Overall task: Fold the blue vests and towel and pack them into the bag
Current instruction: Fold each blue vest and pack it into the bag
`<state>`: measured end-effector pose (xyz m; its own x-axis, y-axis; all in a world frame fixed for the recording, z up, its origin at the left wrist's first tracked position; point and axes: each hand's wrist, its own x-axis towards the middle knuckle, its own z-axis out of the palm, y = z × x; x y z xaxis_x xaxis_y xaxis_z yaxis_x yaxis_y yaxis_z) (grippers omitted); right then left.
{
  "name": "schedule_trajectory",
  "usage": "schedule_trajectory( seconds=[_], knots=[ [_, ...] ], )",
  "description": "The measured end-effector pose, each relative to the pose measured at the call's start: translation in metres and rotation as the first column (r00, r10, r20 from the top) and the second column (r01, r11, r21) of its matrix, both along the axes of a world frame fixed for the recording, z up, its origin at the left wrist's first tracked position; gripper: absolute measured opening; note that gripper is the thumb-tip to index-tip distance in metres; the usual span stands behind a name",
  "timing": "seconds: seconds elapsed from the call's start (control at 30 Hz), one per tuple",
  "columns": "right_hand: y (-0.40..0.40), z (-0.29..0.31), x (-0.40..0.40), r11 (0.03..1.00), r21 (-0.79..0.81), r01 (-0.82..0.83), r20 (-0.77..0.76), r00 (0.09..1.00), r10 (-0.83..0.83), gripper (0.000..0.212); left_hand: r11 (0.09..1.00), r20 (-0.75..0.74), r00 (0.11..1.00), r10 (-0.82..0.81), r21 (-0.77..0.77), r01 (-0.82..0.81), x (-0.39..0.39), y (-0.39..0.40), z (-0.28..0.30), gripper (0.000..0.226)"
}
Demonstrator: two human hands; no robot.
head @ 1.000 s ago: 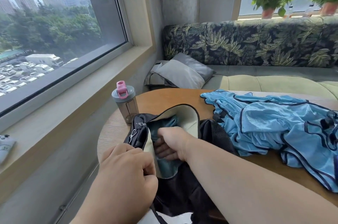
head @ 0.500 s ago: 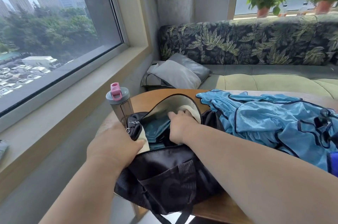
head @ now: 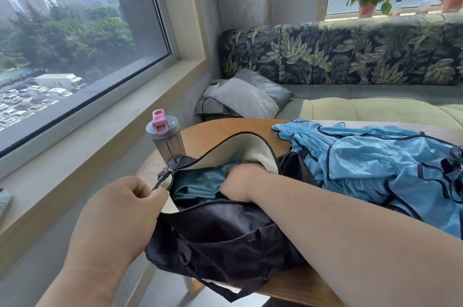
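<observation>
— Gripping the bag's rim, your left hand (head: 117, 214) has fingers and thumb curled tight on the near-left edge of the opening, right by the zip pull (head: 166, 171).

— And your right hand (head: 241, 182)?

— It's down inside the black bag (head: 220, 236), knuckles up, fingers bent into the blue fabric (head: 200, 183) already packed there. Whether they actually hold that cloth or just push on it, I can't tell; the fingertips are buried.

— Where's the bag sitting?

— At the table's (head: 225, 128) near-left edge, sagging partly over it, mouth wide open with the cream lining (head: 253, 148) of the flap standing up behind your wrist.

— The rest of the vests?

— Your blue vests (head: 375, 166) lie in a loose, unfolded heap on the table's right side, touching the bag's far-right corner.

— Anything else up there?

— A grey bottle (head: 166, 138) with a pink cap stands upright at the table's left edge, just behind the bag. Beyond the table, a grey cushion (head: 248, 98) rests on the bench.
</observation>
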<state>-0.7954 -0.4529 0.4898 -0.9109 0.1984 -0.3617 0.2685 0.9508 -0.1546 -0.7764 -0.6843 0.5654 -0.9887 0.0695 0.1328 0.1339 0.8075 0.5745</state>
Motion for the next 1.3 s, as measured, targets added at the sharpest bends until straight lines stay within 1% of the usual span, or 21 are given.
schedule_trajectory(
  seconds=[0.07, 0.13, 0.17, 0.2, 0.27, 0.3, 0.4, 0.47, 0.53, 0.6, 0.67, 0.7, 0.77, 0.83, 0.9, 1.0, 1.1, 1.2, 1.23, 1.27, 1.3],
  knots=[
    [-0.006, -0.002, -0.003, 0.998, 0.061, -0.001, -0.113, 0.994, 0.007, 0.067, 1.000, 0.016, 1.000, -0.016, 0.000, 0.016, 0.001, 0.001, -0.001, 0.027],
    [-0.015, -0.006, -0.010, 0.979, 0.188, -0.073, -0.214, 0.970, 0.113, 0.077, 0.999, 0.031, 0.999, -0.039, -0.010, 0.039, 0.003, 0.003, -0.003, 0.026],
    [-0.019, -0.010, -0.016, 0.966, 0.223, -0.131, -0.234, 0.955, 0.184, 0.075, 0.999, 0.034, 0.998, -0.050, -0.017, 0.050, 0.003, 0.005, -0.004, 0.025],
    [-0.022, -0.014, -0.022, 0.960, 0.211, -0.182, -0.233, 0.945, 0.231, 0.072, 0.998, 0.034, 0.998, -0.056, -0.024, 0.057, 0.004, 0.007, -0.005, 0.025],
    [-0.026, -0.024, -0.037, 0.961, 0.126, -0.247, -0.192, 0.944, 0.267, 0.062, 0.997, 0.021, 0.998, -0.062, -0.035, 0.063, 0.006, 0.010, -0.006, 0.025],
    [-0.028, -0.029, -0.043, 0.945, 0.148, -0.291, -0.162, 0.936, 0.313, 0.058, 0.997, 0.017, 0.998, -0.062, -0.035, 0.062, 0.006, 0.010, -0.005, 0.025],
    [-0.030, -0.038, -0.054, 0.852, 0.321, -0.415, -0.083, 0.883, 0.461, 0.046, 0.998, 0.016, 0.998, -0.058, -0.035, 0.059, 0.006, 0.010, -0.004, 0.025],
    [-0.034, -0.040, -0.059, 0.786, 0.410, -0.462, -0.050, 0.849, 0.525, 0.034, 0.998, 0.016, 0.998, -0.058, -0.034, 0.059, 0.005, 0.010, -0.005, 0.026],
    [-0.039, -0.045, -0.063, 0.763, 0.447, -0.467, -0.061, 0.835, 0.547, 0.030, 0.998, 0.011, 0.998, -0.057, -0.025, 0.057, 0.005, 0.012, -0.007, 0.027],
    [-0.039, -0.051, -0.062, 0.793, 0.416, -0.444, -0.073, 0.853, 0.516, 0.029, 0.998, 0.009, 0.998, -0.056, -0.018, 0.056, 0.004, 0.013, -0.008, 0.028],
    [-0.035, -0.051, -0.055, 0.899, 0.266, -0.348, -0.157, 0.904, 0.397, 0.034, 0.998, 0.013, 0.999, -0.053, -0.018, 0.053, 0.003, 0.013, -0.009, 0.028],
    [-0.032, -0.047, -0.047, 0.938, 0.192, -0.288, -0.192, 0.926, 0.324, 0.045, 0.998, 0.013, 0.999, -0.051, -0.021, 0.052, 0.003, 0.013, -0.010, 0.028],
    [-0.023, -0.041, -0.031, 0.966, 0.143, -0.217, -0.195, 0.950, 0.242, 0.070, 0.999, 0.005, 0.999, -0.044, -0.026, 0.045, 0.004, 0.011, -0.010, 0.029],
    [-0.011, -0.034, -0.017, 0.982, 0.117, -0.150, -0.131, 0.978, 0.164, 0.087, 0.999, 0.002, 0.999, -0.034, -0.024, 0.034, 0.005, 0.009, -0.011, 0.028],
    [0.004, -0.035, -0.013, 0.997, 0.040, -0.073, -0.035, 0.997, 0.074, 0.101, 0.999, 0.006, 1.000, -0.026, -0.031, 0.026, 0.005, 0.007, -0.011, 0.027],
    [0.021, -0.045, -0.013, 0.999, 0.005, -0.036, 0.124, 0.992, 0.035, 0.112, 0.998, 0.008, 1.000, -0.023, -0.056, 0.023, 0.008, 0.005, -0.008, 0.026],
    [0.026, -0.040, -0.006, 0.999, 0.019, -0.045, 0.211, 0.977, 0.040, 0.112, 0.997, -0.008, 1.000, -0.013, -0.070, 0.012, 0.012, 0.006, -0.006, 0.026],
    [0.027, -0.022, 0.005, 0.998, 0.042, -0.037, 0.169, 0.985, 0.029, 0.106, 0.995, -0.023, 1.000, 0.007, -0.094, -0.009, 0.015, 0.006, -0.005, 0.026],
    [0.027, -0.012, 0.010, 0.998, 0.064, -0.028, 0.150, 0.989, 0.018, 0.101, 0.995, -0.023, 1.000, 0.014, -0.096, -0.016, 0.016, 0.007, -0.005, 0.026],
    [0.026, -0.002, 0.015, 0.995, 0.088, -0.036, 0.148, 0.989, 0.023, 0.088, 0.995, -0.019, 1.000, 0.018, -0.097, -0.020, 0.016, 0.007, -0.006, 0.026],
    [0.025, 0.008, 0.020, 0.990, 0.126, -0.067, 0.164, 0.985, 0.046, 0.067, 0.995, -0.013, 1.000, 0.021, -0.096, -0.022, 0.017, 0.007, -0.006, 0.026]
  ],
)
